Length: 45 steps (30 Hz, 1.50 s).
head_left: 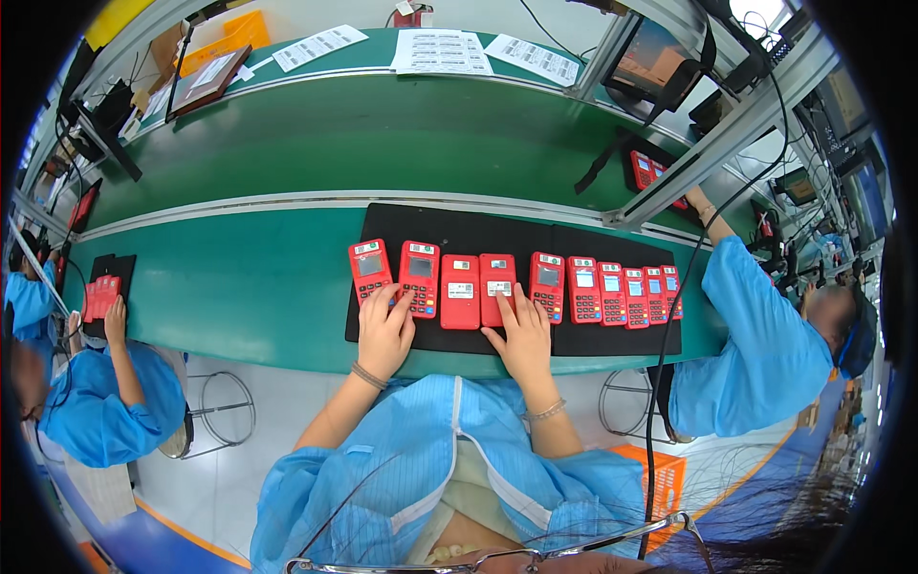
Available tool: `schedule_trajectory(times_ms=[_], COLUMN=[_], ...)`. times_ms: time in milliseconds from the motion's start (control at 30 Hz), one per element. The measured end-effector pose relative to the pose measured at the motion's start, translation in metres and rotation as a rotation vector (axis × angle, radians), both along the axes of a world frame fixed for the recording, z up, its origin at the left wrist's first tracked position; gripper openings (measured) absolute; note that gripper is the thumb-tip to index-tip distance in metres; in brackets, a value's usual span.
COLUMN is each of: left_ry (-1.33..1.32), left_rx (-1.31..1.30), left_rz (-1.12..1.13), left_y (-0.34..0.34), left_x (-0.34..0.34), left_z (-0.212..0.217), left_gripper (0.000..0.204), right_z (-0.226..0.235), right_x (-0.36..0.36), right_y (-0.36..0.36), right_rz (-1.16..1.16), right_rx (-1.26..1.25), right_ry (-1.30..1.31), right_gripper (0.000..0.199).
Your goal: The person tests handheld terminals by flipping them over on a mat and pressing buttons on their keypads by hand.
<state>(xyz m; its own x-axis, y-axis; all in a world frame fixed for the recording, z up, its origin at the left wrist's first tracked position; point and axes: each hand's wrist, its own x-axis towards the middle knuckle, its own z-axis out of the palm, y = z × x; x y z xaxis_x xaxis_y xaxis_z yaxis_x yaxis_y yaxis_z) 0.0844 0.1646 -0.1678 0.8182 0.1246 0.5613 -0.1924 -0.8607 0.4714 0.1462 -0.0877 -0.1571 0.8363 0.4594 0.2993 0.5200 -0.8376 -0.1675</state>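
Row of red handheld keypad terminals (513, 289) lies on a black rectangular mat (612, 337) on the green surface (239, 287). Left hand (383, 332) rests fingers on the two leftmost; right hand (525, 337) touches the fourth and fifth.

Bright even overhead light, soft faint shadows, sharp centre, strong fisheye bending, dark vignette at blurred rim

Nine red handheld terminals (460, 291), one black mat (612, 337)
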Motion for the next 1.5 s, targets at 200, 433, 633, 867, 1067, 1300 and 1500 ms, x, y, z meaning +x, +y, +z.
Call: schedule_trajectory(times_ms=[200,433,633,867,1067,1300,1500], left_ry=[0.023,0.192,0.055,0.092,0.151,0.048,0.313], left_rx=[0.054,0.125,0.191,-0.419,-0.44,0.102,0.065], left_rz=[-0.014,-0.237,-0.217,-0.218,-0.181,-0.156,0.209], left_y=[-0.014,-0.061,-0.062,-0.047,-0.037,-0.03,0.004], left_x=[0.016,0.029,0.032,0.026,0.03,0.021,0.009], left_z=[0.004,-0.004,-0.003,-0.001,0.001,-0.001,0.005], left_gripper=[0.042,0.071,0.055,0.036,0.026,0.04,0.114], right_z=[0.003,0.011,0.0,-0.011,-0.009,-0.013,-0.009], right_x=[0.005,-0.005,0.003,0.009,0.008,0.011,0.006], right_y=[0.008,0.013,-0.004,-0.007,-0.013,-0.021,-0.022], right_rz=[0.079,-0.087,-0.1,-0.073,-0.298,-0.292,-0.196], right_rx=[0.077,0.752,0.657,0.29,0.283,0.422,0.249], right_ry=[0.005,0.371,0.049,-0.078,-0.1,0.028,-0.001], right_gripper=[0.062,0.05,0.043,0.039,0.053,0.072,0.091])
